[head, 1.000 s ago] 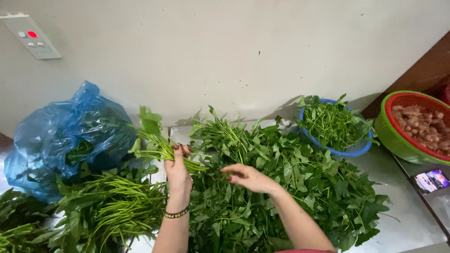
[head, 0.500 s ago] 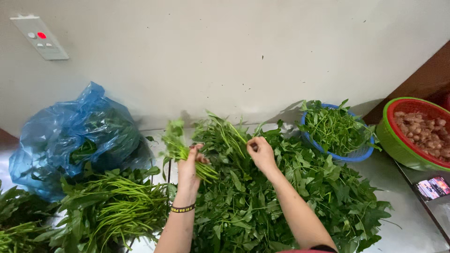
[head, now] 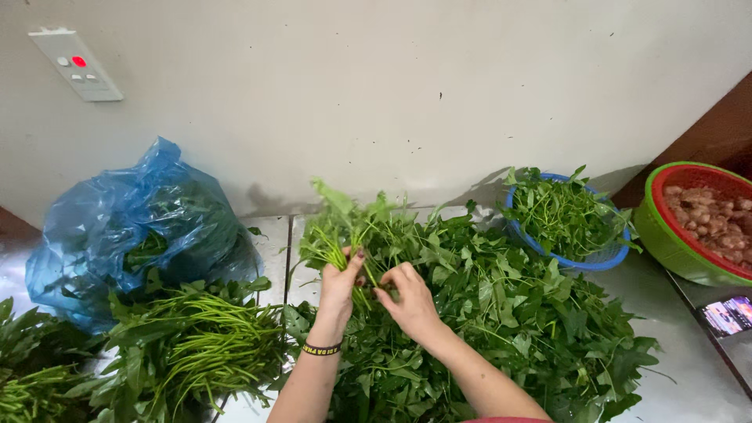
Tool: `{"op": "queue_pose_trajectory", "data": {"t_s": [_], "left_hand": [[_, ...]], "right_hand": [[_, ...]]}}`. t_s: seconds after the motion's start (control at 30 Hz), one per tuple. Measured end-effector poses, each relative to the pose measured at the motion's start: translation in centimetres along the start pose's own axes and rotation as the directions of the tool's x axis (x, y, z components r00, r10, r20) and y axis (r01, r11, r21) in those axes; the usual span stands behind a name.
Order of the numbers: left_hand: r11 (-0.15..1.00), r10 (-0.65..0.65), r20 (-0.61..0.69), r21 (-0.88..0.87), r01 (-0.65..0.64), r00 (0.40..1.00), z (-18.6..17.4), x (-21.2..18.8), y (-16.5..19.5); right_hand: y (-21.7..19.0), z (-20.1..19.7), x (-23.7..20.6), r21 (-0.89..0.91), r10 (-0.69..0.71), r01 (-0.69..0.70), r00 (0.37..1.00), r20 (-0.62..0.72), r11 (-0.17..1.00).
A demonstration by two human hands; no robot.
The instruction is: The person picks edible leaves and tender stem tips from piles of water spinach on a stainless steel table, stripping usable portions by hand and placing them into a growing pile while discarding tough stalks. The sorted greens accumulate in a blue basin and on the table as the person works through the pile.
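Note:
A big pile of leafy green stalks (head: 501, 329) lies on the tiled floor in front of me. My left hand (head: 341, 283), with a black band on the wrist, grips a small bunch of green stalks (head: 333, 227) lifted above the pile's left side. My right hand (head: 407, 301) is just beside it, fingers pinching at the stems of that same bunch. Both forearms reach in from the bottom edge.
A blue plastic bag (head: 129, 227) of greens sits at the left by the wall. Trimmed long stems (head: 200, 348) lie in front of it. A blue basket (head: 568, 223) of picked leaves and a green-and-red basin (head: 693, 223) stand at the right, a phone (head: 727, 315) below them.
My left hand has carried the bunch from the left side toward the middle of the pile. My right hand has come in from the right and now meets it at the stems.

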State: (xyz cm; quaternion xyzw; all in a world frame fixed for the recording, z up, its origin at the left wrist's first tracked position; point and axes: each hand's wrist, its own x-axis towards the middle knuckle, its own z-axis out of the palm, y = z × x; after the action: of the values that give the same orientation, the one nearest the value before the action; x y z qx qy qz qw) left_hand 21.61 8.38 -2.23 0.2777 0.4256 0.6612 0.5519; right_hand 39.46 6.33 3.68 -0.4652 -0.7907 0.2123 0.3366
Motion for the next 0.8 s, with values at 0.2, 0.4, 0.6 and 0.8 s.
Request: {"op": "queue_pose_trajectory", "data": {"t_s": [0.2, 0.4, 0.6, 0.8], "left_hand": [[0.997, -0.077, -0.018, -0.02, 0.077, 0.997, -1.7, -0.2, -0.2], [0.994, -0.066, -0.053, 0.081, 0.071, 0.996, -1.4, -0.2, -1.0], [0.988, 0.056, -0.357, 0.155, 0.0, 0.933, -2.4, 2.7, -1.9], [0.926, 0.1, -0.497, 0.363, 0.102, 0.862, -4.5, 5.8, -2.5]], "right_hand": [[3.6, 2.8, 1.6, 0.629, 0.353, -0.608, 0.794, 0.495, 0.485], [5.4, 6.7, 4.3, 0.721, 0.298, -0.45, 0.892, 0.339, 0.526], [3.3, 7.1, 3.2, 0.453, 0.133, -0.305, 0.918, 0.373, 0.837], [1.0, 4.9, -2.7, 0.153, -0.094, 0.02, 0.867, 0.49, 0.988]]}}
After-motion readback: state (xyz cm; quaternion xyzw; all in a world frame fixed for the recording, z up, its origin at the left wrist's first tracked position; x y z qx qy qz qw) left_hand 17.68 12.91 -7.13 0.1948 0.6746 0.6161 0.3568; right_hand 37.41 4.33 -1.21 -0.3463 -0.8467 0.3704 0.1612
